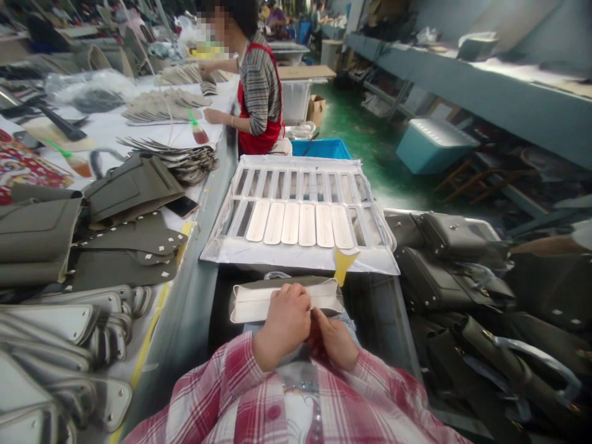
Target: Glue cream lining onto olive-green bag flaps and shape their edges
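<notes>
Low and central in the head view, a long white panel (252, 302) sits on an olive-grey, leather-like bag body (266, 283), seemingly placed but unfinished along its near edge. The left hand (287, 314) curls over it; the right hand (335, 339) bunches there, both grips hidden. Six white rounded strips (290, 223) lie apart, apparently unused.

Bag workshop: stacked panels (60, 320), piled bags (435, 274), co-worker (263, 86) in red apron (261, 142).
</notes>
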A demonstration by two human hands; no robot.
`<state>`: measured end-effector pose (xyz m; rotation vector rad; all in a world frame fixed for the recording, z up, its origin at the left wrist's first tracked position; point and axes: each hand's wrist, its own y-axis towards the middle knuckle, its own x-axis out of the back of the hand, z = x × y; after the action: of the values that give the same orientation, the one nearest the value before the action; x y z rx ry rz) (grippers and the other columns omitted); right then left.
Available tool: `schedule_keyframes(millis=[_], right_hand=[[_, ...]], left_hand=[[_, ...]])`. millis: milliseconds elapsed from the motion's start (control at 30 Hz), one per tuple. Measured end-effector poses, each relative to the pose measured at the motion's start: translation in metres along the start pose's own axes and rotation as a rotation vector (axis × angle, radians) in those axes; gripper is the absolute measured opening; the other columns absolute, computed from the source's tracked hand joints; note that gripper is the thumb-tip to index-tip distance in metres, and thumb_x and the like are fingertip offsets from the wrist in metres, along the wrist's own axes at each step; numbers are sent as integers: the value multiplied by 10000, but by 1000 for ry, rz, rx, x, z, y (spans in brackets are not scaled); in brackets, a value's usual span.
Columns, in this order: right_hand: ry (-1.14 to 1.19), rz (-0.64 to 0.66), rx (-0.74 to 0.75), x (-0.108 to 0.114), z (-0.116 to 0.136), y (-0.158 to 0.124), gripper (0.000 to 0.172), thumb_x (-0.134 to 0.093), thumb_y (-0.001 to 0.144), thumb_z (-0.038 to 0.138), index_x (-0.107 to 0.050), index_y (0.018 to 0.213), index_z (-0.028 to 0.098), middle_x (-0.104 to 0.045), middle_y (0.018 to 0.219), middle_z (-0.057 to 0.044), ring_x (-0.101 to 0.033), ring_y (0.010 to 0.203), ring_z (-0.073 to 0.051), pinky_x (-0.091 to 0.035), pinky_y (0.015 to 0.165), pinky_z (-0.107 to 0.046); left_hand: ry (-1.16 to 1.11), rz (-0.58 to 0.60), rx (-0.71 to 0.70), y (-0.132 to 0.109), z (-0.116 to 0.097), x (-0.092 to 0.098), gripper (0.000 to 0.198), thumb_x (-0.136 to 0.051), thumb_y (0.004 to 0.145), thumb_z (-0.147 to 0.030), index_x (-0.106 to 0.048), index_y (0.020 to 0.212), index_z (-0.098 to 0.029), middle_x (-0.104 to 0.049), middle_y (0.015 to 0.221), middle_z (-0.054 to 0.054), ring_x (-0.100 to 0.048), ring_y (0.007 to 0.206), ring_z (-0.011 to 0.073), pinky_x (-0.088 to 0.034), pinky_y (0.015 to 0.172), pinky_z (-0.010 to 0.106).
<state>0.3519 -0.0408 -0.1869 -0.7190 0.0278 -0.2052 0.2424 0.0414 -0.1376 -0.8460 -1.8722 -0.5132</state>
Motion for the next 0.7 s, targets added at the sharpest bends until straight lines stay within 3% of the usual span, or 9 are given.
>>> schedule_keyframes(millis=[133,333,533,700], right_hand=[[113,-50,-79,-4,-1,3,538,-408,843,592,-589,589,154,-552,477,-38,-463,332,-99,-249,327,-199],[277,-85,-140,-11,5,4,481,-424,897,469,-623,701,78,-596,523,-54,-479,331,-84,-250,324,-176],[396,-93,-164,-24,10,2,362,-458,919,360,-615,757,77,-623,562,-49,-505,355,-77,-304,336,-162],[354,-52,-212,-32,21,2,360,-394,954,311,-595,766,79,-625,563,-42,-525,362,-87,-318,340,-164]], left_hand=[[6,-101,31,-23,17,15,178,-637,750,-193,-569,914,-177,-537,1120,65,-446,1051,250,-362,875,415],[-43,50,50,-39,52,30,102,-582,830,-260,-586,746,-203,-589,869,-4,-499,890,191,-340,806,366],[95,-26,128,-32,39,23,118,-512,823,-219,-564,724,-180,-566,843,39,-488,869,217,-330,765,385],[163,-33,135,-29,35,20,113,-480,813,-213,-550,735,-171,-548,850,60,-475,871,244,-340,750,409]])
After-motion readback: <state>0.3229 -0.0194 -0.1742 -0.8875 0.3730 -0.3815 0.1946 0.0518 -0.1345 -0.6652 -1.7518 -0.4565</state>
